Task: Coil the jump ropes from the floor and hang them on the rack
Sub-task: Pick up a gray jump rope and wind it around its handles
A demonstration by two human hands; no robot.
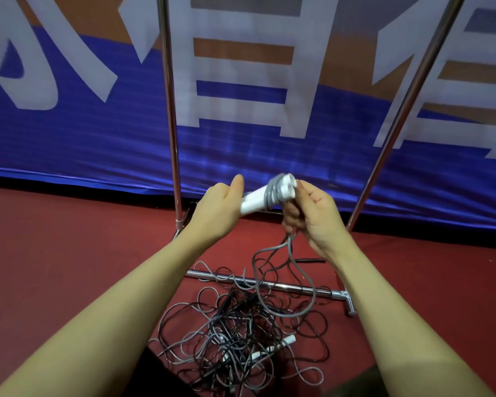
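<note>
My left hand [221, 203] grips the lower end of a pair of white jump-rope handles [265, 194] held side by side. A grey rope [271, 193] is wound a few turns around them. My right hand [305, 210] holds the same grey rope just below the handles' upper end. From that hand the grey rope hangs in a long loop [301, 282] down to the floor. Below lies a tangled pile of black and grey jump ropes [241, 333] with white handles [287, 340] among them. The chrome rack [171, 110] stands behind, its base bar [298, 289] under the pile's far edge.
A second rack post [407, 104] slants up at the right. A blue, orange and white banner [83, 124] hangs behind the rack down to the dark red floor [55, 253]. Dark clothing shows at the bottom edge.
</note>
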